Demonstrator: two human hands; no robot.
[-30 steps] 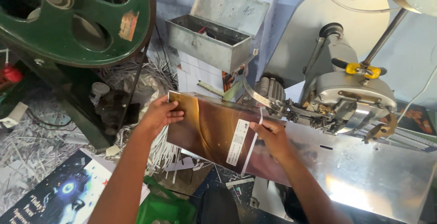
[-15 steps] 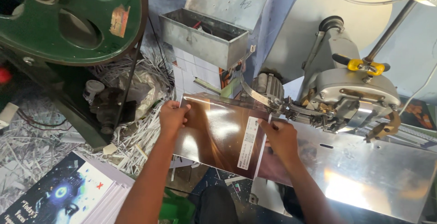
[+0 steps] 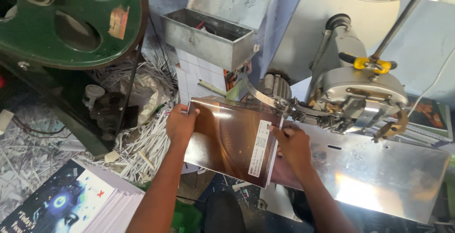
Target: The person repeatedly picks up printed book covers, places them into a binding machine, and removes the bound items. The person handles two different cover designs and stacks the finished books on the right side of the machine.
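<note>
I hold a glossy brown booklet cover flat in front of a metal stitching machine. My left hand grips the cover's left edge, thumb on top. My right hand presses on its right edge beside a white label strip, close under the machine's head. The cover's right side rests on the machine's shiny steel table.
A big green flywheel stands at the upper left. An open grey metal box hangs behind. Piles of white paper trimmings cover the floor. A stack of printed books lies at the lower left.
Both hands have carried the cover slightly to the right, toward the machine's head. The view has shifted a little.
</note>
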